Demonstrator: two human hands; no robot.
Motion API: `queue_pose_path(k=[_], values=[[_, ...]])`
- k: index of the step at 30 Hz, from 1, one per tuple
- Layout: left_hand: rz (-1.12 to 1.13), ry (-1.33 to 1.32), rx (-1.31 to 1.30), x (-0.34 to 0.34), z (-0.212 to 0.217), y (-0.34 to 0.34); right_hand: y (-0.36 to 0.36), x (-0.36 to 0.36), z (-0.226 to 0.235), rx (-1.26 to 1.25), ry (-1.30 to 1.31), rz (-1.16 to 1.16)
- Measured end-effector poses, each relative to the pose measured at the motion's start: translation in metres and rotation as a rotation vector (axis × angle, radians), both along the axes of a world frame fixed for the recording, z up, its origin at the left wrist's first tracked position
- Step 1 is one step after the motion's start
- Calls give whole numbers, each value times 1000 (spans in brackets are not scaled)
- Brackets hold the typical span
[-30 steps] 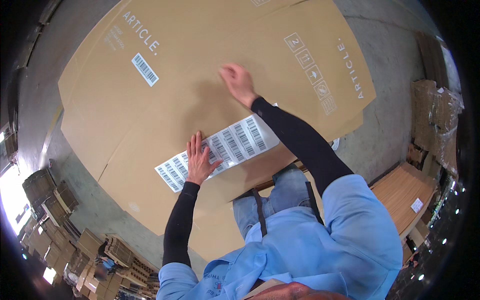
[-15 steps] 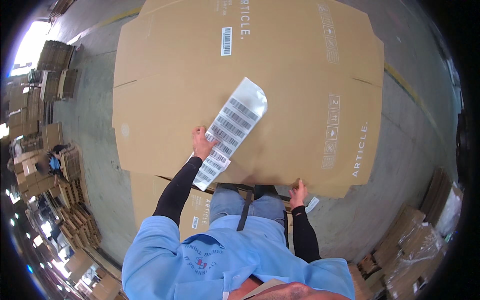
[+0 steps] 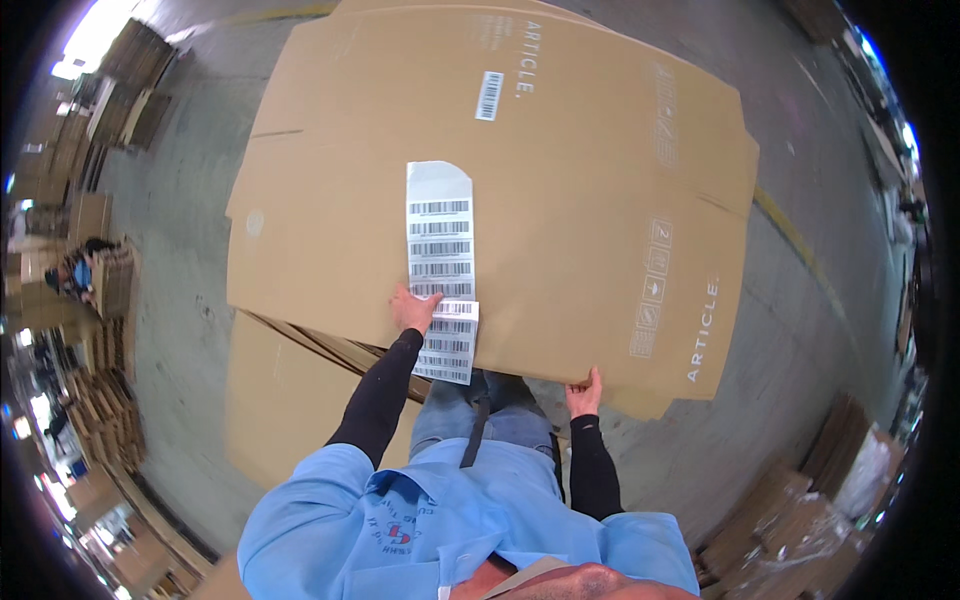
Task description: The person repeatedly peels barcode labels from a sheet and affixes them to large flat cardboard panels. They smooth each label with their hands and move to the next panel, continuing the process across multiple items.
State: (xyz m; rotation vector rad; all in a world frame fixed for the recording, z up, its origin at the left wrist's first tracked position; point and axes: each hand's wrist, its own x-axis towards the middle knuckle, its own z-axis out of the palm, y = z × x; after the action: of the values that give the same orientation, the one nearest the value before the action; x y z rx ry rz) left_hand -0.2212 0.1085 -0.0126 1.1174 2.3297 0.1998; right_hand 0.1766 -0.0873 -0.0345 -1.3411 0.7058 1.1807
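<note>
A large flattened cardboard box (image 3: 570, 200) lies before me, with one barcode label (image 3: 488, 96) stuck on its upper middle. My left hand (image 3: 412, 309) pinches the left edge of a long strip of barcode labels (image 3: 440, 240), thumb on top. The strip runs lengthwise away from me over the cardboard. A short piece of labels (image 3: 455, 311) overlaps it beside my thumb. At the near edge of the cardboard, my right hand (image 3: 583, 394) is closed on the rim, thumb up; its fingers are partly hidden underneath.
Another flat cardboard sheet (image 3: 290, 400) lies lower down at the near left. Pallets (image 3: 105, 420) and stacked cardboard line the left side, where a person (image 3: 78, 272) sits or crouches. Plastic-wrapped cardboard (image 3: 815, 520) stands at the near right. A yellow line (image 3: 800, 240) crosses the concrete floor.
The label strip has swung from a slant to nearly straight ahead, its far end moving left. The top cardboard has turned slightly clockwise, and my right hand has shifted a little left along its edge.
</note>
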Motion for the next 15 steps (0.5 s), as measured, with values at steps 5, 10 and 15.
queue_pose_path(k=[5,10,15], values=[[294,-553,226,-23,-10,8,7,10,17,263,-41,204],[639,-925,559,-34,0,-14,28,38,26,408,-116,347],[914,-1296,877,-72,-13,-60,43,54,16,592,-238,377]])
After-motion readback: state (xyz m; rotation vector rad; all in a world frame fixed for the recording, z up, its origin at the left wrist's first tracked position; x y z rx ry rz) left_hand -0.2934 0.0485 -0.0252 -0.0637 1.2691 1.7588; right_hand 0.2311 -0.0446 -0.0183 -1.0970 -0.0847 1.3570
